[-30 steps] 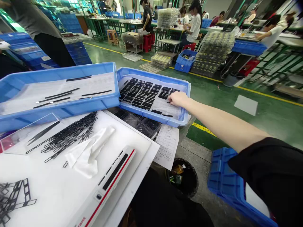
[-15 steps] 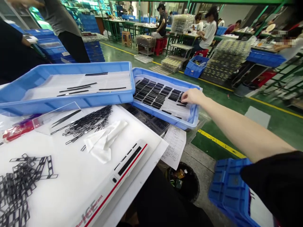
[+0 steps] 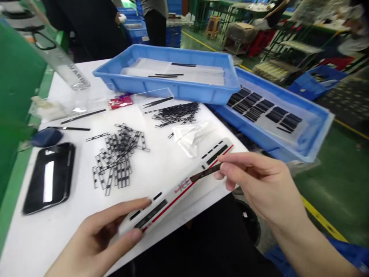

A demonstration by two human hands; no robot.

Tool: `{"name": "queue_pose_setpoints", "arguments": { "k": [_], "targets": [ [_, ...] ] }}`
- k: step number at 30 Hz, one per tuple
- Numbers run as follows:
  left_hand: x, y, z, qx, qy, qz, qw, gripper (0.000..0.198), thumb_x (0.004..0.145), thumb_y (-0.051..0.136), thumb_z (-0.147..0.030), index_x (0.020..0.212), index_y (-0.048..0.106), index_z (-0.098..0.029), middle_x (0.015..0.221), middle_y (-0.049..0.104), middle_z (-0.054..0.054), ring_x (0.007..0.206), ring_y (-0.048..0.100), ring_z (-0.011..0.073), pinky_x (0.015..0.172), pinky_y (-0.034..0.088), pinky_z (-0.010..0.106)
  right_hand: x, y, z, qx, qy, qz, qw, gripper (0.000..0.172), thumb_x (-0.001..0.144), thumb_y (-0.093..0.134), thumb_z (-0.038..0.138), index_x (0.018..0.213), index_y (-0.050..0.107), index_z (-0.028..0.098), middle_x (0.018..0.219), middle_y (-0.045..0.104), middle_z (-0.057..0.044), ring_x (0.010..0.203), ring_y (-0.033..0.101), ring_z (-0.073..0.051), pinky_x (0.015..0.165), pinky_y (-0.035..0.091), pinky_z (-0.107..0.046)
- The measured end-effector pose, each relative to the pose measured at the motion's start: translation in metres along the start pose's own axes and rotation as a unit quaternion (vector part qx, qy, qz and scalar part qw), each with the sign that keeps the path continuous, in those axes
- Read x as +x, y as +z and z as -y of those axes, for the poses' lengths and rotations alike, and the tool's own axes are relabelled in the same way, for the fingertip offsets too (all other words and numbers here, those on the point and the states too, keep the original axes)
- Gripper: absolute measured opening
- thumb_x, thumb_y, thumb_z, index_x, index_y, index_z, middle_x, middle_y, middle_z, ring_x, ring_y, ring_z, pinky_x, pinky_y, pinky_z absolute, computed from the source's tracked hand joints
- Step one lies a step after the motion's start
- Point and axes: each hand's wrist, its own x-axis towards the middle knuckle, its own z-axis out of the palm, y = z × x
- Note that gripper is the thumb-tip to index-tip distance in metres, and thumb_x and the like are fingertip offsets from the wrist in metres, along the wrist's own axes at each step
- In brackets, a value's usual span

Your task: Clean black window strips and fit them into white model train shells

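My left hand (image 3: 100,234) grips the near-left end of a white model train car body (image 3: 170,198), thumb and fingers on either side of it. The car has a red stripe, ICE lettering and dark window panels, and lies tilted along the table's front edge. Between thumb and fingers of my right hand (image 3: 256,184) is a thin dark strip (image 3: 204,173), held over the middle of the car beside the lettering. Whether the strip touches the car I cannot tell. A pile of black window frames (image 3: 121,154) and a second pile of narrow frames (image 3: 177,114) lie beyond.
A crumpled white cloth (image 3: 188,138) lies behind the car. Two blue trays (image 3: 173,89) with dark strips on white sheets stand at the back and right. A phone (image 3: 49,179), a dark blue object (image 3: 46,137) and a clear bottle (image 3: 65,63) are at left.
My right hand has come back from the right-hand tray to the car, now with a dark strip. My left hand has come into view on the car. The view has swung left.
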Motion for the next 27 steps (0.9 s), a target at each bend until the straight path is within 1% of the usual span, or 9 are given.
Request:
{"name": "queue_pose_setpoints", "arguments": {
  "k": [2, 5, 7, 11, 13, 16, 18, 23, 27],
  "targets": [
    [0.001, -0.002, -0.008, 0.011, -0.009, 0.038, 0.999, 0.038, 0.082, 0.081, -0.041, 0.12, 0.08, -0.037, 0.114, 0.081, 0.001, 0.092, 0.077, 0.0252, 0.08, 0.063, 0.024, -0.005, 0.023, -0.004, 0.011, 0.031, 0.01, 0.999, 0.011, 0.087, 0.084, 0.031, 0.098, 0.084, 0.03, 0.076, 0.079, -0.001, 0.058, 0.07, -0.011, 0.055, 0.061, -0.018],
    [0.003, -0.004, -0.015, -0.033, -0.031, 0.063, 0.997, 0.036, 0.091, 0.072, -0.041, 0.126, 0.076, -0.035, 0.106, 0.081, 0.002, 0.069, 0.07, 0.018, 0.063, 0.06, 0.021, -0.005, 0.04, -0.007, 0.007, 0.054, 0.037, 0.998, 0.011, 0.087, 0.083, 0.031, 0.098, 0.084, 0.028, 0.077, 0.08, -0.002, 0.06, 0.072, -0.013, 0.056, 0.063, -0.019],
    [0.003, -0.003, -0.015, -0.073, -0.039, 0.088, 0.993, 0.035, 0.093, 0.07, -0.037, 0.128, 0.074, -0.033, 0.107, 0.081, 0.003, 0.066, 0.068, 0.0159, 0.057, 0.056, 0.02, -0.007, 0.047, -0.006, -0.019, 0.049, 0.06, 0.997, 0.011, 0.088, 0.082, 0.03, 0.098, 0.084, 0.028, 0.077, 0.08, -0.001, 0.059, 0.072, -0.012, 0.055, 0.062, -0.015],
    [0.004, -0.002, -0.009, -0.156, -0.028, 0.131, 0.979, 0.04, 0.095, 0.071, -0.026, 0.133, 0.069, -0.036, 0.125, 0.077, 0.003, 0.097, 0.076, 0.0221, 0.075, 0.062, 0.022, -0.018, 0.064, 0.0, -0.083, 0.05, 0.054, 0.994, 0.009, 0.085, 0.083, 0.026, 0.093, 0.083, 0.028, 0.074, 0.079, 0.002, 0.06, 0.073, -0.01, 0.053, 0.058, -0.009],
    [0.004, -0.002, -0.007, -0.173, -0.024, 0.143, 0.974, 0.042, 0.095, 0.071, -0.023, 0.134, 0.068, -0.039, 0.127, 0.076, 0.001, 0.106, 0.075, 0.0232, 0.077, 0.062, 0.021, -0.025, 0.073, 0.003, -0.098, 0.068, 0.037, 0.992, 0.005, 0.083, 0.083, 0.025, 0.088, 0.082, 0.028, 0.07, 0.077, 0.004, 0.058, 0.072, -0.009, 0.053, 0.057, -0.007],
    [0.003, -0.002, -0.007, -0.172, -0.031, 0.149, 0.973, 0.044, 0.095, 0.071, -0.021, 0.133, 0.068, -0.043, 0.122, 0.078, -0.001, 0.109, 0.075, 0.0236, 0.073, 0.062, 0.018, -0.03, 0.082, 0.005, -0.102, 0.099, 0.039, 0.989, 0.004, 0.083, 0.082, 0.024, 0.086, 0.081, 0.027, 0.064, 0.075, 0.006, 0.054, 0.07, -0.007, 0.054, 0.056, -0.006],
    [0.003, -0.003, -0.008, -0.158, -0.032, 0.141, 0.977, 0.046, 0.093, 0.073, -0.02, 0.133, 0.069, -0.042, 0.122, 0.078, -0.001, 0.109, 0.075, 0.0245, 0.075, 0.063, 0.02, -0.029, 0.082, 0.004, -0.11, 0.099, 0.048, 0.988, 0.005, 0.082, 0.083, 0.024, 0.086, 0.082, 0.027, 0.066, 0.076, 0.006, 0.056, 0.072, -0.008, 0.054, 0.057, -0.007],
    [0.002, -0.001, -0.008, -0.126, -0.021, 0.093, 0.987, 0.043, 0.085, 0.08, -0.022, 0.127, 0.076, -0.031, 0.117, 0.079, 0.006, 0.108, 0.075, 0.0326, 0.08, 0.066, 0.033, -0.024, 0.075, -0.001, -0.155, 0.058, 0.086, 0.982, 0.006, 0.083, 0.083, 0.028, 0.088, 0.083, 0.032, 0.072, 0.078, 0.005, 0.056, 0.072, -0.011, 0.054, 0.061, -0.014],
    [0.001, 0.0, -0.007, -0.13, -0.017, 0.075, 0.989, 0.045, 0.08, 0.083, -0.023, 0.125, 0.078, -0.03, 0.107, 0.081, 0.006, 0.104, 0.076, 0.0354, 0.081, 0.066, 0.037, -0.025, 0.074, -0.003, -0.157, 0.033, 0.085, 0.983, 0.007, 0.085, 0.083, 0.032, 0.09, 0.081, 0.036, 0.074, 0.078, 0.006, 0.06, 0.074, -0.013, 0.057, 0.063, -0.017]
  ]
}}
